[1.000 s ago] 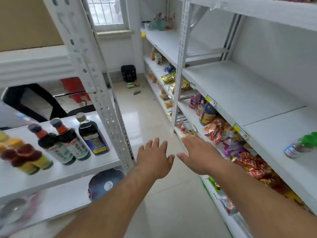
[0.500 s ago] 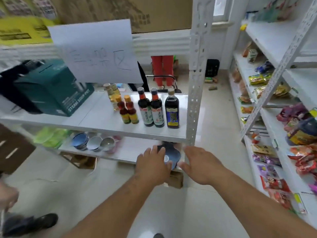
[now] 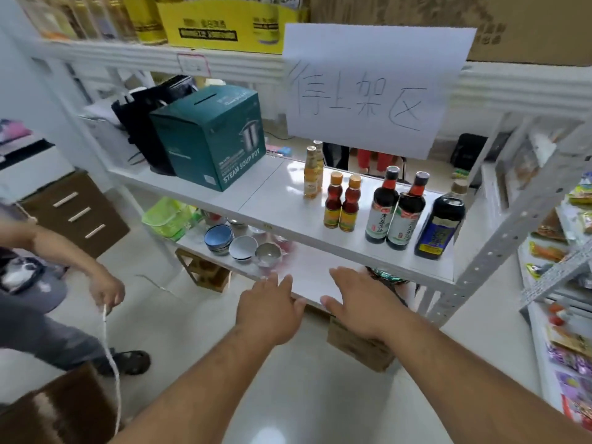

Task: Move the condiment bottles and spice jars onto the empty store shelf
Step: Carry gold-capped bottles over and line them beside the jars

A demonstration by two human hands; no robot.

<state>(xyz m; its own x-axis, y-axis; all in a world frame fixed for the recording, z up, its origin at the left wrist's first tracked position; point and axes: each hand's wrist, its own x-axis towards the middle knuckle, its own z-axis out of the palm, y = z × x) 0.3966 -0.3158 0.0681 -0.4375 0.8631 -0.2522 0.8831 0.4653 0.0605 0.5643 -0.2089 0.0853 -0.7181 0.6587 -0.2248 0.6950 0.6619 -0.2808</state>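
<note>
Condiment bottles in a loose row on the right half of a white metal shelf (image 3: 272, 200), seven in all, every one upright
Largest item on that shelf: teal "STEAM SOUP POT" box (image 3: 209, 136) at the left end, black bag (image 3: 145, 123) touching its left side
Hanging from the shelf above, white paper sign (image 3: 371, 88) with handwritten characters, lower edge just above the bottle tops
Yellow cartons (image 3: 221, 24) and brown cardboard box (image 3: 480, 24) on the top level
Biggest bottle: squat dark soy sauce bottle (image 3: 440, 222) with blue label and tan cap, at the far right near the perforated upright post (image 3: 499, 248)
Just left of it, two tall dark bottles (image 3: 395, 213) with red necks and pale labels, side by side and touching
Next left, two small amber oil bottles (image 3: 341, 201) with orange caps, also touching
Farther back and left, two slim pale-yellow bottles (image 3: 313, 169), one behind the other
Lower shelf: green plastic containers (image 3: 166, 216), then blue and white bowls (image 3: 237, 243) in a row
Left hand (image 3: 269, 310) and right hand (image 3: 358, 304) both held out palm down, fingers straight and slightly spread, holding nothing, in front of the lower shelf edge and below the bottles, well apart from them
At far left, another person's hand (image 3: 105, 288) gripping a white cord (image 3: 110, 357)
</note>
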